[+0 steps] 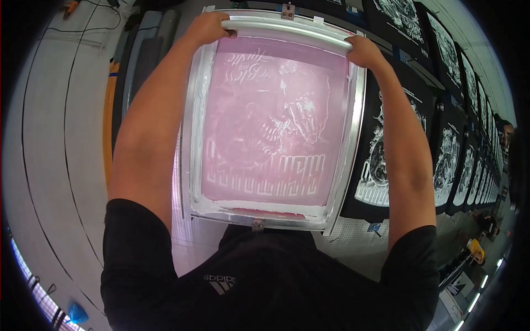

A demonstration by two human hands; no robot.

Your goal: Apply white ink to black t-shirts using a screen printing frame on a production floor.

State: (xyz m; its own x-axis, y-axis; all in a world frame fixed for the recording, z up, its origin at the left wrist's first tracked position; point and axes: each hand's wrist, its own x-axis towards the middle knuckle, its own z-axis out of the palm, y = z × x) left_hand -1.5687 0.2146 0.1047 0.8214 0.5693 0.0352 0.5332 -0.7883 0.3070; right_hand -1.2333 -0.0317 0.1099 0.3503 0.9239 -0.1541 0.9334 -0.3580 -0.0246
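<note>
A screen-printing frame (358,103) with pink mesh (244,120) lies before me, white ink smeared along its borders and over the stencil of lettering and line art. Across its far end runs a squeegee with a rounded metal handle (290,29). My left hand (211,29) grips the handle's left end, fingers curled beneath it. At the right end my right hand (364,51) is closed round the handle. The squeegee's blade is mostly hidden under the handle. Metal clamps sit at the frame's far edge (287,11) and near edge (258,225).
To the right, rows of black printed fabric panels (447,161) with white designs stretch away. Dark and grey rolls (143,53) and an orange bar (110,124) stand left of the frame. A blue bag (77,313) lies at lower left. People are partly visible far right.
</note>
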